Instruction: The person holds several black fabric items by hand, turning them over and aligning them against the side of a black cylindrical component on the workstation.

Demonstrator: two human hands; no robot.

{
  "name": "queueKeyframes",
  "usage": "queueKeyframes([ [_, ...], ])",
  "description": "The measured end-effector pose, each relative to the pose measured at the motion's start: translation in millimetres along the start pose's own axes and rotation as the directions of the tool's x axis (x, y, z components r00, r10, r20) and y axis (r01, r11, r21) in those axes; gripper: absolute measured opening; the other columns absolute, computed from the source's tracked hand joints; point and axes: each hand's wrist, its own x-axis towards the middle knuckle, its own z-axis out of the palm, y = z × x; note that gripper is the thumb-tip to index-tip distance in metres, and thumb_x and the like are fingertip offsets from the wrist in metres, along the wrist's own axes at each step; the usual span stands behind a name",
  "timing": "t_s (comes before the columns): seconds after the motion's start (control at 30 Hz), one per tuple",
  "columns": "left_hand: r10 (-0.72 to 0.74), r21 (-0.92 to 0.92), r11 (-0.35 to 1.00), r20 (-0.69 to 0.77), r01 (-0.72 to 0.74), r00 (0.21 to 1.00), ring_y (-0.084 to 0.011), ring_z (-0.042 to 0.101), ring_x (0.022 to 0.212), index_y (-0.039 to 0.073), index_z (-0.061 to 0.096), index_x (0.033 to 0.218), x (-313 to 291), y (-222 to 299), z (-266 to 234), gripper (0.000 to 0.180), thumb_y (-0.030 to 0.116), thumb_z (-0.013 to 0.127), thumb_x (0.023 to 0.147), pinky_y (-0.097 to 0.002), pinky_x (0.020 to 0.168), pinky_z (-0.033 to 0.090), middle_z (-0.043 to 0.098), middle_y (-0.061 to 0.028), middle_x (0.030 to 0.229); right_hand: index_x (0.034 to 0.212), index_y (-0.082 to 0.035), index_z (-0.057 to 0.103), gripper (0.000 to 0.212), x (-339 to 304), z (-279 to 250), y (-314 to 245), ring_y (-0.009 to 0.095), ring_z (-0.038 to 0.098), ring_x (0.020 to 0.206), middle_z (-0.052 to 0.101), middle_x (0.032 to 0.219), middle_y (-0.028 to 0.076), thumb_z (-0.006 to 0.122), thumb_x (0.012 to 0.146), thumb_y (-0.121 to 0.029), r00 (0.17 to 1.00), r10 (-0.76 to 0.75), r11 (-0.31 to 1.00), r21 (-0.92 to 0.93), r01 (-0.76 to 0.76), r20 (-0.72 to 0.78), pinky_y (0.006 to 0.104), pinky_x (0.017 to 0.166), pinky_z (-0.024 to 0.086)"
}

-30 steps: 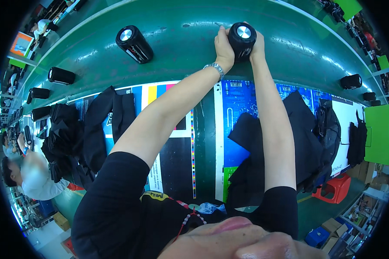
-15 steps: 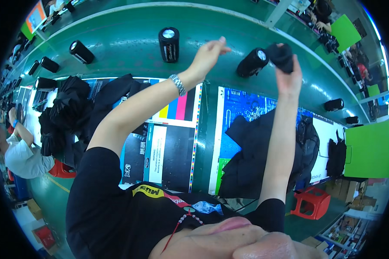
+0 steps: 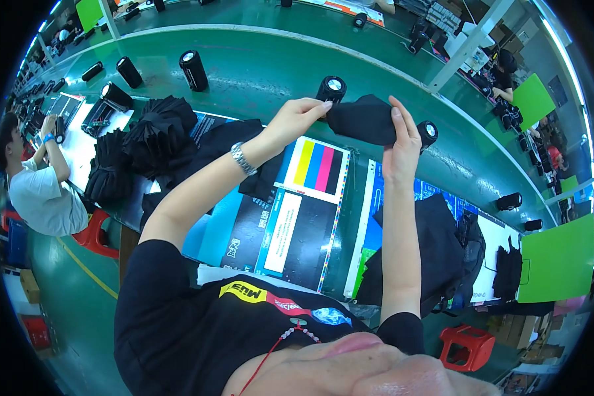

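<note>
Head view: a black cloth pouch hangs between two hands over the green bench, nearer the printed sheets on its near side than the pale rail along its far edge; the left hand has thumb and fingers pinched together on the pouch's left end; the right hand has its fingers long and only slightly bent, seemingly closed lightly on the right end, though the exact contact there is partly hidden; the cloth looks light, soft and limp, unlikely to break or slip, so pinching its rim or end corners should serve better than gripping its middle, which would probably fold.

Just behind the pouch's left end stands a black cylinder with a silver disc on top, its lower part hidden by cloth and fingers; a second cylinder sits just beside the right hand, and both crowd the space; another upright cylinder is well apart, toward the bench's left end; heaped black cloth lies along the near edge at left, and a dark cloth pile lies beside the right forearm.
</note>
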Motion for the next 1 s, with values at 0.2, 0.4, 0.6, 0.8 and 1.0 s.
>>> queueKeyframes([
  [0.2,0.203,-0.192,0.962,0.031,-0.193,0.979,-0.0116,0.055,0.104,0.0,0.053,0.126,-15,23,-5,0.041,0.019,0.063,0.091,-0.0267,0.094,0.042,0.058,-0.0072,0.118,0.109,-0.002,0.067,0.026,-15,33,-15,0.009,0.058,0.09,0.061,0.095,0.002,0.067,0.084,-0.008,0.933,0.016,0.873,-0.461,0.162,0.359,0.0208,0.08,0.044],
  [0.4,0.009,-0.527,0.85,0.056,0.022,0.998,-0.0071,0.056,0.092,-0.002,0.065,0.104,-21,17,0,0.02,0.014,0.06,0.092,-0.0222,0.083,0.044,0.063,-0.0026,0.098,0.117,0.0,0.059,0.034,-14,41,-8,0.015,0.059,0.099,0.063,0.105,0.008,0.055,0.093,-0.023,0.95,0.238,0.966,0.051,-0.253,0.2,0.0265,0.085,0.047],
  [0.6,0.603,0.474,0.75,-0.201,-0.462,0.772,-0.0175,0.054,0.101,0.004,0.07,0.103,-16,1,25,0.018,0.008,0.061,0.088,-0.0283,0.087,0.043,0.059,-0.0068,0.102,0.114,0.002,0.059,0.025,-46,36,39,0.015,0.058,0.105,0.061,0.112,0.01,0.053,0.094,-0.011,0.938,0.285,0.938,0.145,-0.315,0.197,0.0271,0.088,0.049],
  [0.8,0.034,-0.514,0.851,-0.154,-0.109,0.988,-0.0114,0.061,0.088,0.0,0.066,0.108,-14,-19,23,0.023,0.014,0.053,0.095,-0.0243,0.082,0.047,0.066,-0.0049,0.098,0.102,0.003,0.063,0.015,-39,13,54,0.008,0.06,0.077,0.065,0.088,0.004,0.054,0.093,-0.006,0.973,0.228,0.97,-0.093,-0.225,0.027,0.0216,0.068,0.047],
  [1.0,-0.143,-0.518,0.813,0.266,0.266,0.953,-0.0106,0.062,0.088,-0.002,0.064,0.107,3,-45,20,0.024,0.016,0.06,0.091,-0.0245,0.078,0.049,0.067,-0.0056,0.097,0.098,0.003,0.063,0.013,0,-12,58,0.009,0.059,0.075,0.065,0.086,0.005,0.056,0.092,-0.005,0.98,0.196,0.97,0.158,-0.187,-0.042,0.0228,0.068,0.046],
])
